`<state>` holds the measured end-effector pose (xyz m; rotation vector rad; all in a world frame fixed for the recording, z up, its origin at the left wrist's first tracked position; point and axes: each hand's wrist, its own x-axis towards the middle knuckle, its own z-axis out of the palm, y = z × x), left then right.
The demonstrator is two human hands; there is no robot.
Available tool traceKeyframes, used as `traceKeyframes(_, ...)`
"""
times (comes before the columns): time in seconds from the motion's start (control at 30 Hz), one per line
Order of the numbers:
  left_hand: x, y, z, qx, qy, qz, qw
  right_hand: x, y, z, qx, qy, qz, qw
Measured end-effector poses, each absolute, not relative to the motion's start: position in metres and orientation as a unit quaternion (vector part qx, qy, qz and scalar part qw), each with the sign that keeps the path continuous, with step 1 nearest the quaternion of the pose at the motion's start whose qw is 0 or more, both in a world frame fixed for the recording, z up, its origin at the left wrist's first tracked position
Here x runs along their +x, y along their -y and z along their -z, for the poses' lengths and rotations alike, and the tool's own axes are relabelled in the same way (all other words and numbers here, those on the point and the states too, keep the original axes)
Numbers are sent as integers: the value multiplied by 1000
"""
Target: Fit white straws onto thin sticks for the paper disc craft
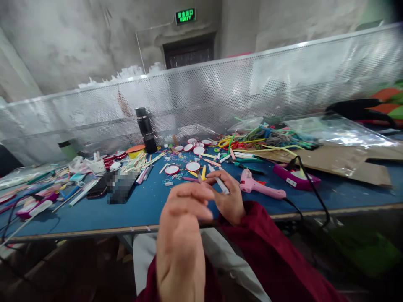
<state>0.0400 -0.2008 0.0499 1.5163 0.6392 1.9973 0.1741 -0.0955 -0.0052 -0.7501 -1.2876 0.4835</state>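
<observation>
Head view: holds a white stick (222,186) in the right hand (231,199), pinched between thumb and curled fingers above the near part of the blue counter (141,214). Slants the stick up and to the left, gripped along its side, probably so that the end toward the other hand stays free. Raises the left hand (185,205) nearer the camera, with the forearm almost upright and the fingers bent across toward the right hand, close together. Shows too much blur there to say whether anything sits between those fingers, or whether the two hands touch. Brings the right forearm in from the lower right, in a dark red sleeve (267,239), with the wrist low near the counter's edge.

Has a pink glue gun (262,188) lying on its side just right of the right hand, handle toward the right, seemingly parked for an easy reach. Has a purple box (296,178) farther right and pliers (252,167) behind the glue gun. Has red-rimmed discs (193,167) spread out ahead of the hands, likely set flat so each can be picked up singly. Puts a black bottle (145,130) upright near the mesh screen (195,96), perhaps out of the way, and a phone (101,185) flat on the left, well apart from both hands.
</observation>
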Motion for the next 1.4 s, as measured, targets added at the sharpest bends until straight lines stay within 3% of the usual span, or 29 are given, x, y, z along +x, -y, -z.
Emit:
traceKeyframes(0.2,39,128,8,620,-416,-619,242,176,92,9,-342,572,-235,707)
traceKeyframes(0.43,36,108,10,673,-377,-489,407,177,94,8,-359,578,-186,708)
traceKeyframes(0.57,41,104,1,688,-338,-489,417,177,95,6,-362,596,-169,696)
traceKeyframes(0.73,42,99,7,642,-398,-485,440,177,96,10,-360,575,-195,709)
traceKeyframes(0.93,42,102,10,616,-392,-491,475,179,103,11,-348,608,-70,710)
traceKeyframes(1.4,43,106,11,652,-415,-485,409,179,110,5,-364,643,-4,674)
